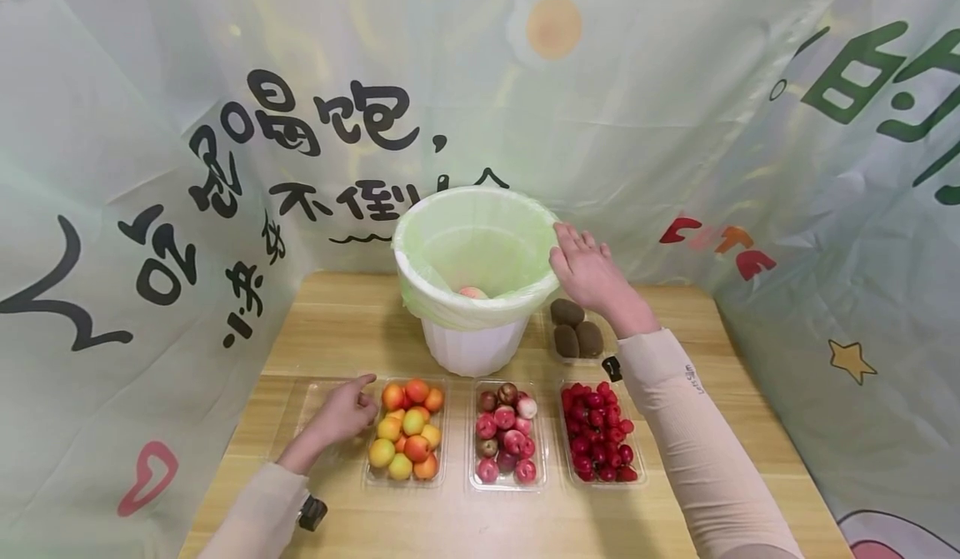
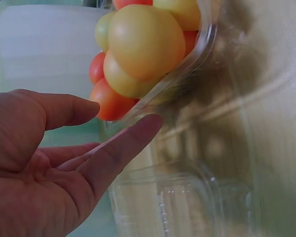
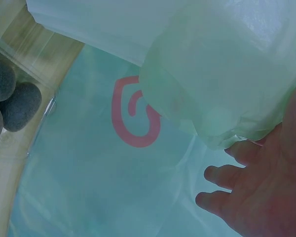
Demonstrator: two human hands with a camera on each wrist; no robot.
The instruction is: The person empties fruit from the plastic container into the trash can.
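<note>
While the right hand (image 1: 590,277) rested, fingers nearly straight, against the right side of the white bin (image 1: 476,348) at its rim, the head view showed the left hand (image 1: 340,415) low over the counter (image 1: 360,526), its grip loosely spread and holding nothing, just beside the tray (image 1: 375,482) of yellow-orange fruits (image 1: 413,422). A peach-coloured fruit (image 1: 472,292) lay inside the bin, whose pale green liner (image 1: 435,305) folded over the rim. In the left wrist view, thumb and forefinger stood apart; whether the thumb touched the nearest fruit could not be told. Picking there seemed best done from the top, one piece at a time and gently, since the heap looked likely to roll. In the right wrist view, that grip was slack too, beside the liner's edge, with kiwifruits (image 3: 22,107) off to the side. A light, flat touch seemed wise, lest the thin film slip or the bin tip.
</note>
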